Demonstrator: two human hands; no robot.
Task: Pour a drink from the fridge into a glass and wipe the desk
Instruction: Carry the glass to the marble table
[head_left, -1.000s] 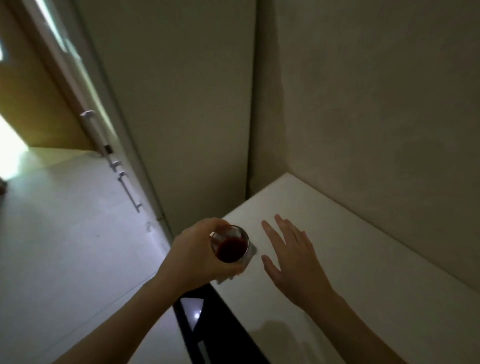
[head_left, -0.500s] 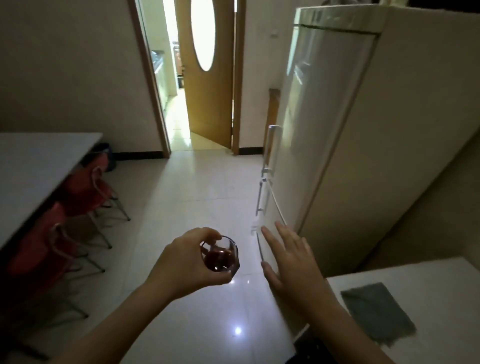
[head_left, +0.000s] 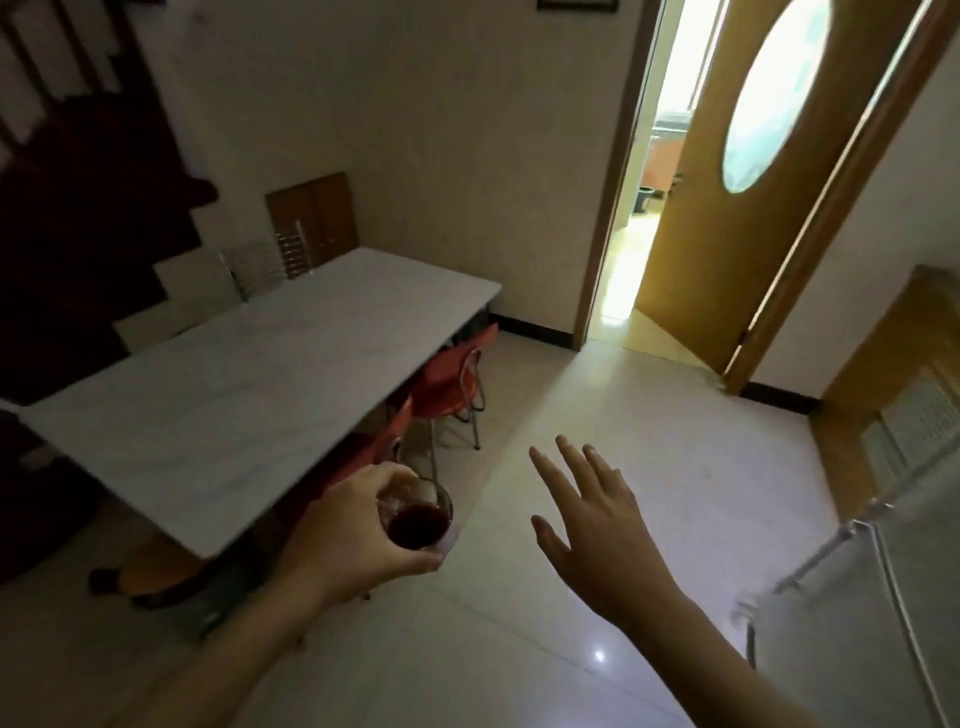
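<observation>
**Operator:** Holding the glass (head_left: 418, 519) in my left hand (head_left: 358, 535), fingers and thumb curled round its wall. It sits roughly upright with dark red drink low in the bottom. My right hand (head_left: 597, 525) has nothing in it: fingers straight and spread, palm down, hovering above the floor tiles (head_left: 597, 415).

**Observer:** Where does the glass go from there?

**Operator:** My guess is the long white table (head_left: 234, 384). It lies to the left and ahead of both hands, its long axis running from the near left out to the far right. The near corner sits just left of the glass, so the left hand is plainly the nearer one, and it already carries the load. A short reach left and forward would set it down.

**Observer:** Anything in the way?

**Operator:** Red chairs (head_left: 447, 379) are tucked along the table's right edge, between me and the far end. The fridge (head_left: 857, 623) is at the near right, doors closed, close beside my right forearm. Beyond it an open wooden door (head_left: 769, 197) leads to a bright room. No cloth shows in this view, so wiping looks like a later step.
</observation>
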